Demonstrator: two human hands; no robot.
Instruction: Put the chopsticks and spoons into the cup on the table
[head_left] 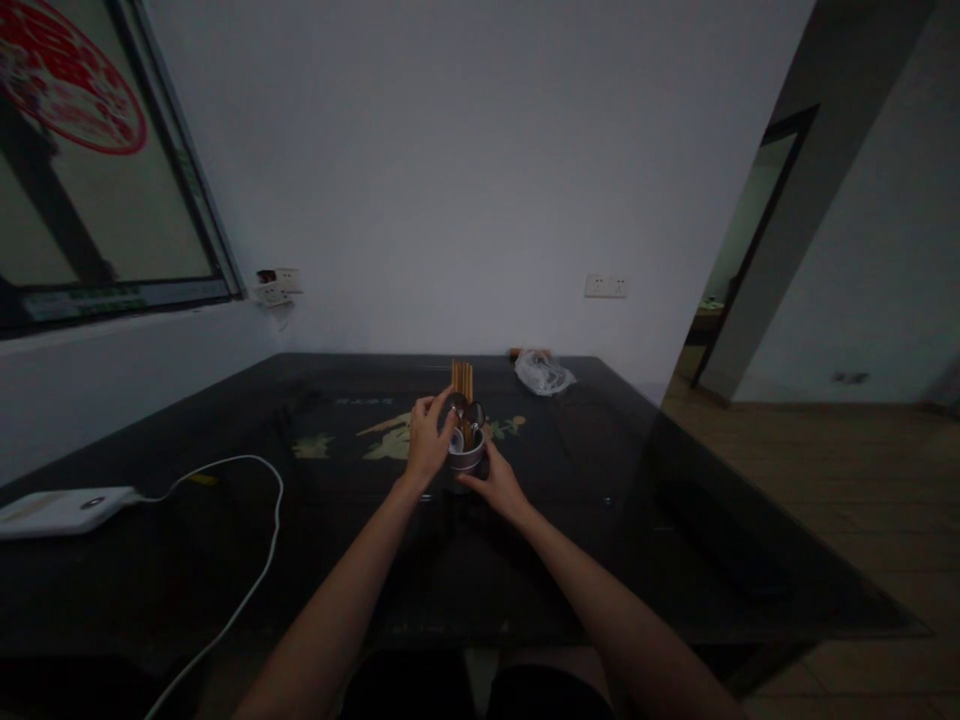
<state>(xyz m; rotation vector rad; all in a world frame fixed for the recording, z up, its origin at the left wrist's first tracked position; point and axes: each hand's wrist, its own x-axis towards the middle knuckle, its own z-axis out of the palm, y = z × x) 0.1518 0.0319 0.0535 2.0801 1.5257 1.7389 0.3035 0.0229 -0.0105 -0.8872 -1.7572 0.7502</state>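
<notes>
A small cup with pale stripes (pixel 466 458) stands upright over the dark table, holding several wooden chopsticks (pixel 463 378) and metal spoons (pixel 477 414) with their bowls upward. My right hand (pixel 501 484) is closed around the cup's right side, thumb across its front. On the other side, my left hand (pixel 429 437) reaches up along the cup to the utensils. Its thumb and fingers close at the left spoon (pixel 456 402), beside the chopsticks; the exact fingertip contact is partly hidden.
The dark, glossy table (pixel 600 560) bears a painted pattern. A crumpled clear plastic bag (pixel 543 372) lies at the back right. At the left is a white power bank-like device (pixel 67 510), with a white cable (pixel 276 510) curving over the front edge. The wall stands behind.
</notes>
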